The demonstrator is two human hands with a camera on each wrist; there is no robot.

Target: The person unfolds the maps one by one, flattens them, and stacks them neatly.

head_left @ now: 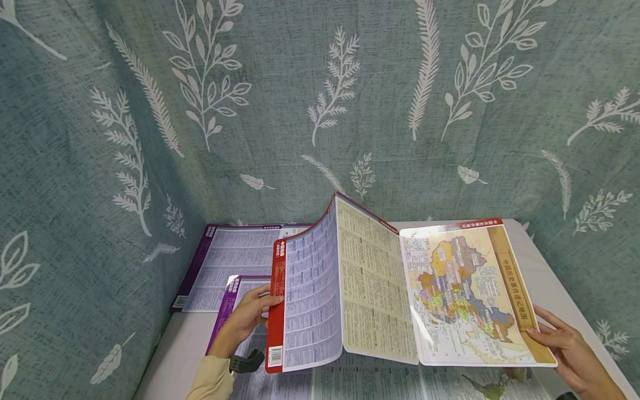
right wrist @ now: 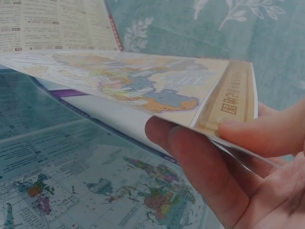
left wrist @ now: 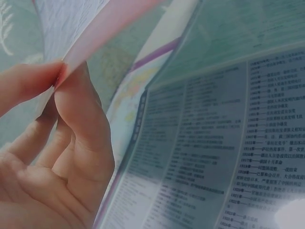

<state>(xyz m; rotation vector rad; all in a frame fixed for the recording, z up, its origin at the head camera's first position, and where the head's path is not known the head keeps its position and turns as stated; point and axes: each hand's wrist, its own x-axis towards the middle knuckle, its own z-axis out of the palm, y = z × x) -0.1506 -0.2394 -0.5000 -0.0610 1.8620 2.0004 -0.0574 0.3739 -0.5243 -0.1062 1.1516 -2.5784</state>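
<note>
A folding map chart (head_left: 380,289) with a red border is spread between my two hands, its panels bent in a zigzag above the table. My left hand (head_left: 248,315) pinches its red left edge between thumb and fingers, seen close in the left wrist view (left wrist: 62,143). At the other end my right hand (head_left: 567,341) grips the tan title strip, thumb on top and fingers beneath, as the right wrist view shows. The right panel carries a coloured map (head_left: 460,289); the left and middle panels hold columns of small print.
Beneath lies a purple-edged chart (head_left: 225,311), partly covered, with a world map (right wrist: 157,186) at its right end. Another purple-edged chart (head_left: 220,261) lies behind it on the white table (head_left: 167,344). Green leaf-patterned cloth (head_left: 280,111) surrounds the table at back and sides.
</note>
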